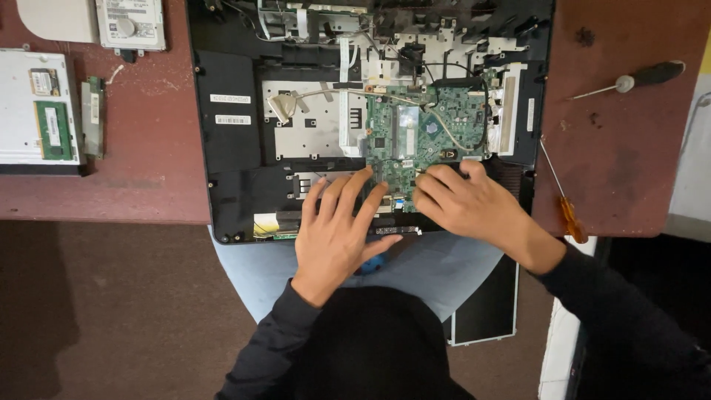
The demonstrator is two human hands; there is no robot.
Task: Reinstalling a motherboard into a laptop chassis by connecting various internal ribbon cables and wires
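An opened black laptop base [229, 141] lies on a reddish-brown table, its green circuit board [422, 133] exposed near the middle. My left hand [337, 230] rests flat with fingers spread on the near edge of the base, fingertips touching the lower left of the board. My right hand [466, 204] lies over the board's lower right corner, fingers curled onto it. Neither hand holds a tool.
A black-handled screwdriver [637, 80] and an orange-handled screwdriver [563, 196] lie at the right. At the left sit a silver drive [18, 111] with a green memory stick [53, 130] on it, and a hard disk [129, 24]. A black panel [489, 304] leans below the table.
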